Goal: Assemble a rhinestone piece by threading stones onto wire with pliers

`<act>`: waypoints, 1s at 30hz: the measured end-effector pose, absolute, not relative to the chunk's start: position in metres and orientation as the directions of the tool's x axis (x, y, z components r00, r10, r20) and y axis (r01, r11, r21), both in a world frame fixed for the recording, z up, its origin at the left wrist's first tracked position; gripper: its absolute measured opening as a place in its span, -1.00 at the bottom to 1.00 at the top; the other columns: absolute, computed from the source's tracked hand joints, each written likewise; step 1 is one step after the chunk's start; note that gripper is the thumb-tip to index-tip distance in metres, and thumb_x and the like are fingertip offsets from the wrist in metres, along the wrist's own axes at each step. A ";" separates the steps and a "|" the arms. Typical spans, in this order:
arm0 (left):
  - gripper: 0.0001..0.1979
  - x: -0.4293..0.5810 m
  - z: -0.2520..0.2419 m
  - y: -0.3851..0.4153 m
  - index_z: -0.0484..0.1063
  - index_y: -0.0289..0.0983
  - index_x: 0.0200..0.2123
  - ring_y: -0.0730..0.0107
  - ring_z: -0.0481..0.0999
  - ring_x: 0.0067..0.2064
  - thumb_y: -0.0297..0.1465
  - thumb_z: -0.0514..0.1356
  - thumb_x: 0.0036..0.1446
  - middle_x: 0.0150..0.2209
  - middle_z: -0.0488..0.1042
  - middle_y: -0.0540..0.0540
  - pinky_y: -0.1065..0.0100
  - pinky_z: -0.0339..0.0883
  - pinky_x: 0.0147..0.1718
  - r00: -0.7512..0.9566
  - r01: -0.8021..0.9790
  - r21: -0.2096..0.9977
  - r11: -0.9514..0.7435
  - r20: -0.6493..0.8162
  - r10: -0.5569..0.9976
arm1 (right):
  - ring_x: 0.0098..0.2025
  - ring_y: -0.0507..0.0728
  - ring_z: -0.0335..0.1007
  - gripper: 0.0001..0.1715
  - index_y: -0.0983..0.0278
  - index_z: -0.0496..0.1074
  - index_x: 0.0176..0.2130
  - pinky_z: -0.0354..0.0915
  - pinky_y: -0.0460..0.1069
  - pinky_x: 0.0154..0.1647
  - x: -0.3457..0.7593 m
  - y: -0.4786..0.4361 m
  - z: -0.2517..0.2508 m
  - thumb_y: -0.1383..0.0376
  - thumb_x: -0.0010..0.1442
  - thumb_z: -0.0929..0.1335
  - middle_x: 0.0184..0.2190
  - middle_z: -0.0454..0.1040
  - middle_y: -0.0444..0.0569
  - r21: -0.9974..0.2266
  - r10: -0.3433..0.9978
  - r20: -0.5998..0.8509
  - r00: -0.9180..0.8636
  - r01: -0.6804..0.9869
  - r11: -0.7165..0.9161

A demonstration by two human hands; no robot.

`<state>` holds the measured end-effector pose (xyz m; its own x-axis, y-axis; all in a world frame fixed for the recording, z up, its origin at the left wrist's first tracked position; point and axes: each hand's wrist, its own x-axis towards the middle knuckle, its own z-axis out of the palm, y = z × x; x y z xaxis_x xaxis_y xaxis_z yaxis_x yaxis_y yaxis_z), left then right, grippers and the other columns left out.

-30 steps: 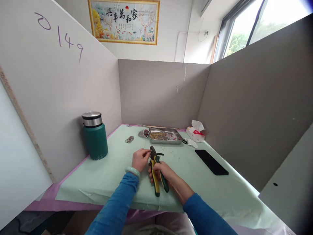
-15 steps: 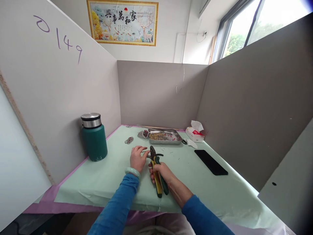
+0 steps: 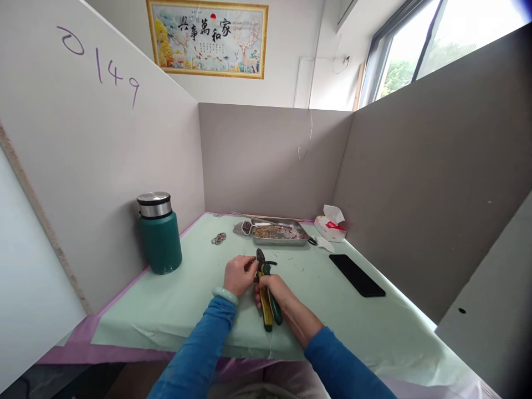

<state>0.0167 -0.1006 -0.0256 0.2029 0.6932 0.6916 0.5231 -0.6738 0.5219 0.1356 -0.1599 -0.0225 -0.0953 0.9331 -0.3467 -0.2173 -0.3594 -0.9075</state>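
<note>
My right hand (image 3: 273, 292) is closed around the yellow and dark green handles of a pair of pliers (image 3: 266, 302), whose dark jaws point away from me. Right beside the jaws, my left hand (image 3: 241, 275) has its fingers pinched together, with a pale bangle (image 3: 225, 295) on the wrist. Whatever lies between those fingertips is too small and too covered to make out. Beyond the hands, a metal tray (image 3: 280, 242) holds gold and red beads. A small bundle of chain (image 3: 219, 238) rests to the tray's left, near a little bag of dark beads (image 3: 243, 227).
A green bottle (image 3: 160, 241) with a steel lid stands at the left. On the right lie a black phone-like slab (image 3: 357, 275) and a tissue pack (image 3: 330, 227). Scissor handles (image 3: 313, 241) show by the tray. Grey partitions (image 3: 274, 160) enclose the table.
My left hand has turned and drawn its fingers in closer to the plier jaws. The plier handles have come nearer together and shifted slightly.
</note>
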 end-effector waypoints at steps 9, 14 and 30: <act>-0.80 0.008 -0.030 -0.079 0.50 -0.27 -0.23 0.28 0.49 -0.26 -0.38 0.17 0.06 -0.31 0.54 -0.13 0.23 0.35 -0.21 0.012 0.514 0.647 -0.563 0.651 0.759 | -0.66 0.03 0.22 -0.63 0.33 0.29 -0.29 0.22 -0.06 -0.64 0.138 -0.164 -0.026 0.39 -0.22 0.24 -0.65 0.30 -0.18 -0.919 0.957 -0.256 -0.136 -0.273 -0.285; -0.79 0.007 -0.025 -0.082 0.50 -0.24 -0.22 0.28 0.48 -0.25 -0.38 0.19 0.04 -0.33 0.53 -0.10 0.25 0.35 -0.19 0.029 0.489 0.651 -0.581 0.653 0.757 | -0.65 0.02 0.22 -0.60 0.33 0.26 -0.28 0.22 -0.07 -0.65 0.137 -0.166 -0.022 0.41 -0.25 0.23 -0.64 0.29 -0.18 -0.917 0.958 -0.248 -0.143 -0.283 -0.280; -0.74 0.010 -0.024 -0.092 0.46 -0.30 -0.24 0.33 0.52 -0.37 -0.28 0.14 0.06 -0.45 0.52 -0.10 0.28 0.39 -0.28 -0.023 0.160 0.839 -0.520 0.530 0.847 | -0.67 0.03 0.23 -0.73 0.33 0.30 -0.38 0.24 -0.05 -0.64 0.136 -0.162 -0.021 0.42 -0.22 0.23 -0.67 0.31 -0.15 -0.920 0.951 -0.272 -0.147 -0.251 -0.302</act>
